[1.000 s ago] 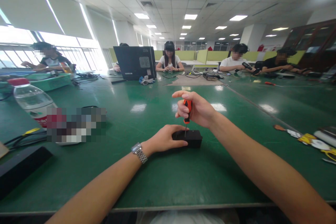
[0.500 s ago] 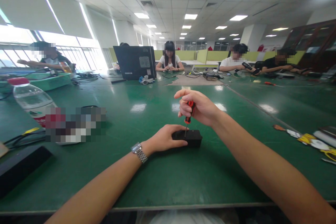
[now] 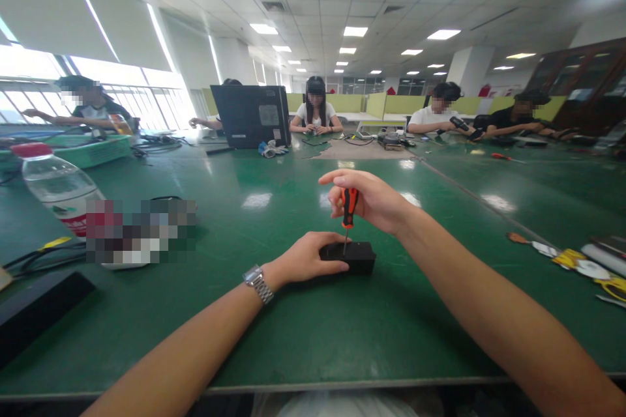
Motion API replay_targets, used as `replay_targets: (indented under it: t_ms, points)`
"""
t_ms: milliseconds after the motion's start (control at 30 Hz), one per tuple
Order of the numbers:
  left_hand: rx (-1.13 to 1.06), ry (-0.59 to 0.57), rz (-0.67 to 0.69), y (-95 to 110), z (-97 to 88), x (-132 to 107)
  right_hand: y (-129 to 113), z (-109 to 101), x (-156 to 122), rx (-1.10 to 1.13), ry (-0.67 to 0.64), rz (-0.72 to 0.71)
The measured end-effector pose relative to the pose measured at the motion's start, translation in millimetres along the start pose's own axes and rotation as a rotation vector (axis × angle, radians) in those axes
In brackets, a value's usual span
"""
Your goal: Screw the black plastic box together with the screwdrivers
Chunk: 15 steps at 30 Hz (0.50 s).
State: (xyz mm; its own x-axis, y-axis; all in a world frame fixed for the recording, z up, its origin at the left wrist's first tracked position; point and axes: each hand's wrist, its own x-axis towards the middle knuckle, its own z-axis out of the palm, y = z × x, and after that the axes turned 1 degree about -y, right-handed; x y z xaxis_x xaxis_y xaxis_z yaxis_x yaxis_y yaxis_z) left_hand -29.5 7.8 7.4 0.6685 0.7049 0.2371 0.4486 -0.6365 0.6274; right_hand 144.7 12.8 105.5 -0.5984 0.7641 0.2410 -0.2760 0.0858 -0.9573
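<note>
Now the left hand (image 3: 308, 257) is pinching the box (image 3: 362, 260) on the table (image 3: 372, 326) at the left end, while the right hand (image 3: 375, 201) is pinching the driver (image 3: 349, 207), its tip (image 3: 345, 252) meeting the box's top, and pressing straight along the shaft (image 3: 347, 238) should be preventing slips.

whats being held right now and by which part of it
The right grip holds a screwdriver by its orange-and-black handle; the left grip holds a black box by its left end.
</note>
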Motion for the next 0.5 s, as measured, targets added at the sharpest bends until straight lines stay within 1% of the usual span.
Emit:
replay_targets:
  t_ms: [67, 167, 300, 367, 433, 500]
  points:
    - [0.001, -0.005, 0.001, 0, -0.3, 0, -1, 0, 0, -0.003, 0.013, 0.002]
    - [0.006, -0.007, 0.009, 0, -0.6, 0, -1, 0, -1, -0.006, -0.019, 0.024]
    - [0.009, -0.003, 0.012, -1, -0.2, 0, 1, 2, -1, 0.012, 0.032, 0.001]
    - [0.015, -0.003, 0.002, -1, -0.2, 0, 2, 3, -1, 0.018, 0.012, 0.001]
    - [0.019, -0.002, 0.000, 0, -0.2, -1, -2, 2, 0, 0.020, 0.017, -0.033]
    - [0.025, 0.000, 0.016, 1, 0.2, -1, -10, -4, 1, -0.010, 0.085, -0.106]
